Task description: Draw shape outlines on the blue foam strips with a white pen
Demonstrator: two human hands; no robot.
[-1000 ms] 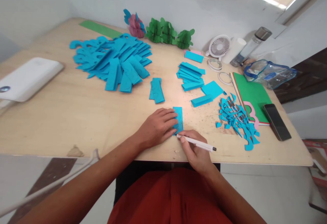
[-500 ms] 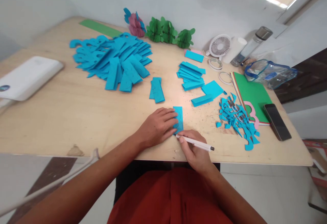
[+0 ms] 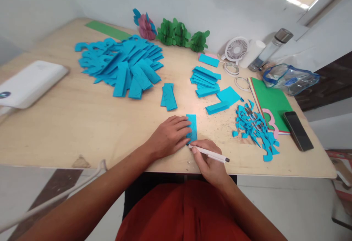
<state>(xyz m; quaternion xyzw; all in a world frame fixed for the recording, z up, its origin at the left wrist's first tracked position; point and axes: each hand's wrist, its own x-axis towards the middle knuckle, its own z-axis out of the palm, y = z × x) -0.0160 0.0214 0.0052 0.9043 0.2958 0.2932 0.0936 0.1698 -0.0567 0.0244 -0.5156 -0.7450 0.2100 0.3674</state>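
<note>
A narrow blue paper piece (image 3: 193,125) lies on the wooden table (image 3: 110,131) near its front edge. My left hand (image 3: 172,135) rests flat on the left side of this piece, fingers stretched out over it. My right hand (image 3: 210,160) holds a white pen (image 3: 210,154), its tip at the paper's lower left corner. Just beyond my left hand lie a couple of folded blue strips (image 3: 169,97) with pen lines. Further right are a stack of folded blue papers (image 3: 205,81) and a blue paper sheet (image 3: 228,96).
Blue cut-outs (image 3: 121,65) form a large pile at the back left. Blue scraps (image 3: 254,125), a phone (image 3: 298,131) and green sheets (image 3: 272,102) lie right. A fan (image 3: 237,49), bottle (image 3: 271,49) and green paper shapes (image 3: 180,34) stand behind. A white device (image 3: 33,81) lies left.
My right hand and the pen have shifted very slightly to the left. My left hand and the paper have stayed in place.
</note>
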